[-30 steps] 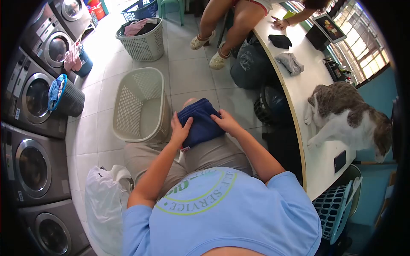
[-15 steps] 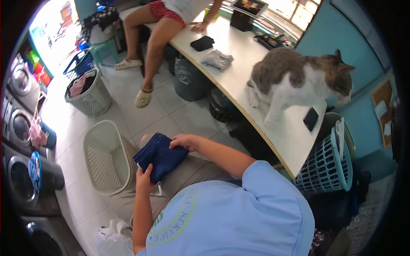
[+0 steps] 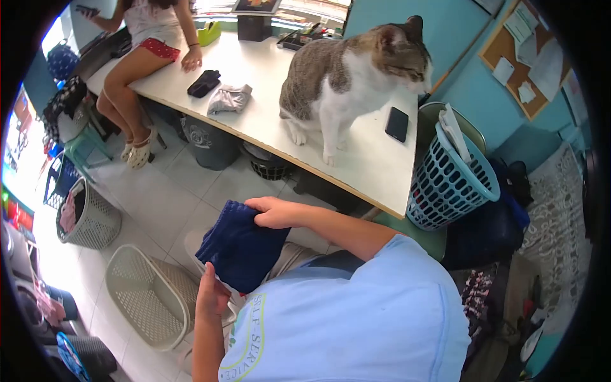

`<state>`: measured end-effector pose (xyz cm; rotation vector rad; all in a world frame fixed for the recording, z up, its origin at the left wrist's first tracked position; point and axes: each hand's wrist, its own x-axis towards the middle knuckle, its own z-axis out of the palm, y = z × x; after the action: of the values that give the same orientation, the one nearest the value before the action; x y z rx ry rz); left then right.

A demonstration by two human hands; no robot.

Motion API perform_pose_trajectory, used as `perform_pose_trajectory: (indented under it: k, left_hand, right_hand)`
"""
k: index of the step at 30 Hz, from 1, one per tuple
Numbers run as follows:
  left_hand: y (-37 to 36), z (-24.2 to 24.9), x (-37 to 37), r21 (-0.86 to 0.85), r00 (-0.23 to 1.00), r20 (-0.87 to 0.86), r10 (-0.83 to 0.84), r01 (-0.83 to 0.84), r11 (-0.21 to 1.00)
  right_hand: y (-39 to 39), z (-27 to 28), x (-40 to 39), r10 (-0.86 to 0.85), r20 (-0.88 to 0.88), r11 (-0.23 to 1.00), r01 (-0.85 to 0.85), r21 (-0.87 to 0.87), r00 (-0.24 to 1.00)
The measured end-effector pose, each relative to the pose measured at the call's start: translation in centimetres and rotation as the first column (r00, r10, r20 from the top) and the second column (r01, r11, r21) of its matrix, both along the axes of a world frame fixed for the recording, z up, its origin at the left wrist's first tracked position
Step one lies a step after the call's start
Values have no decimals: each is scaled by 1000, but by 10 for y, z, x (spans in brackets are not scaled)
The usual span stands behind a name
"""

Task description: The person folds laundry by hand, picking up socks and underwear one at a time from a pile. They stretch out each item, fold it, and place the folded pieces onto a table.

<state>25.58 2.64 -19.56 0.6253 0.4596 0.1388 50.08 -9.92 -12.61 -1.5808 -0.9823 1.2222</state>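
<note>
A dark blue garment (image 3: 245, 248) with a gathered waistband lies above my lap, held between both hands. My right hand (image 3: 277, 212) grips its upper edge, with the fingers closed over the cloth. At the lower left corner my left hand (image 3: 212, 293) has its thumb up against the waistband, and its other fingers are partly under the cloth. A pale empty laundry basket (image 3: 153, 296) stands on the floor left of the garment. On the white table (image 3: 375, 181) lie a folded grey garment (image 3: 230, 99) and a small black folded item (image 3: 203, 83).
A cat (image 3: 344, 83) sits on the table beside a phone (image 3: 396, 124). Another person (image 3: 153, 32) sits at the table's far end. A blue basket (image 3: 452, 181) stands right of the table; another filled basket (image 3: 92, 216) and washing machines are at left.
The view has swung to the right and up, bringing the corkboard further in. The blue garment is still in both hands, now held with its waistband toward the left. The cat's head is raised higher.
</note>
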Motion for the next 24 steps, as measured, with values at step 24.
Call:
perform_pose_trajectory:
  k: [24]
  left_hand:
    - [-151,92,219,-15,674,246,-696,721,693]
  right_hand:
    - [-223,124,147,-498,560,668,705,-239,662]
